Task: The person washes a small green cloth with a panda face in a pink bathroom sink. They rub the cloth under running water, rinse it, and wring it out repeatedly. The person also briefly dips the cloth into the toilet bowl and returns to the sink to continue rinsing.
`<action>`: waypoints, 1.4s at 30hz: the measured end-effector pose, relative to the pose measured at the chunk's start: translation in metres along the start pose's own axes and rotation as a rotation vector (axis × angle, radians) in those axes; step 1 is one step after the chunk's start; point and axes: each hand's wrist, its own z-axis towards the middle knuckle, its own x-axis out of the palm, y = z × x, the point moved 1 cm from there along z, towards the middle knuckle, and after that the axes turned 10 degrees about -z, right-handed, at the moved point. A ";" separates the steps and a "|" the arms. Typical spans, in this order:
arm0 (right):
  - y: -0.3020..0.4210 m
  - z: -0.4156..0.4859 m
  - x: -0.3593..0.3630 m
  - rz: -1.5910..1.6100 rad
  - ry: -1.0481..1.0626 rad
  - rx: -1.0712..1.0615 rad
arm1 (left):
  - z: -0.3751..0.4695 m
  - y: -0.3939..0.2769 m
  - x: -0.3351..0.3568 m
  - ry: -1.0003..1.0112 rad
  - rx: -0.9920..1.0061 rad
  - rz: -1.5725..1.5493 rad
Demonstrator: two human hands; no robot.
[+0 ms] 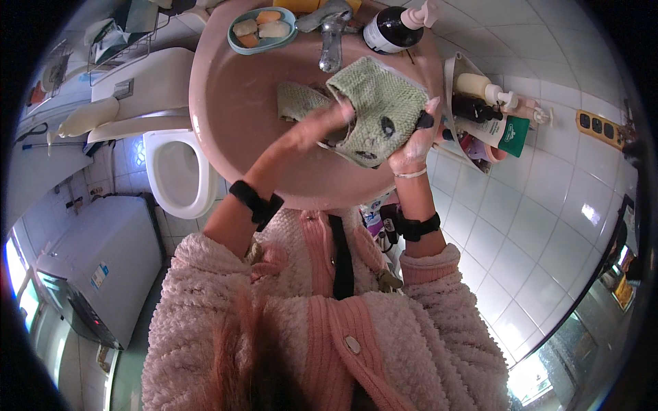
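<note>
A green knitted fabric piece (383, 115) with dark face-like patches is held up over the pink washbasin (226, 149). My right hand (416, 141) grips its right edge, the fingers partly hidden behind the cloth and the skin wet or soapy. My left hand (336, 115) is blurred and reaches to the fabric's opening on the left, its fingertips hidden there. Another piece of green fabric (300, 101) lies in the basin behind my left hand. Above it is the metal faucet (331, 49).
A blue soap dish (252, 50) with several soap pieces and a dark pump bottle (393, 31) stand on the basin's rim. A wall shelf (452, 77) with bottles and tubes is at the right. A toilet (205, 180) stands close on the left.
</note>
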 end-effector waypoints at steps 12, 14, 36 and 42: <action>-0.016 0.015 -0.021 -0.423 0.024 0.401 | -0.013 0.006 -0.001 0.039 -0.035 0.510; -0.020 0.024 -0.016 -0.372 -0.086 0.400 | -0.016 0.004 0.002 0.024 0.051 0.658; -0.075 0.013 -0.001 -0.795 -0.272 0.014 | 0.011 -0.007 0.051 -0.610 0.126 0.543; -0.058 0.015 0.018 -0.784 -0.330 0.008 | 0.029 0.011 0.025 -0.630 0.220 0.551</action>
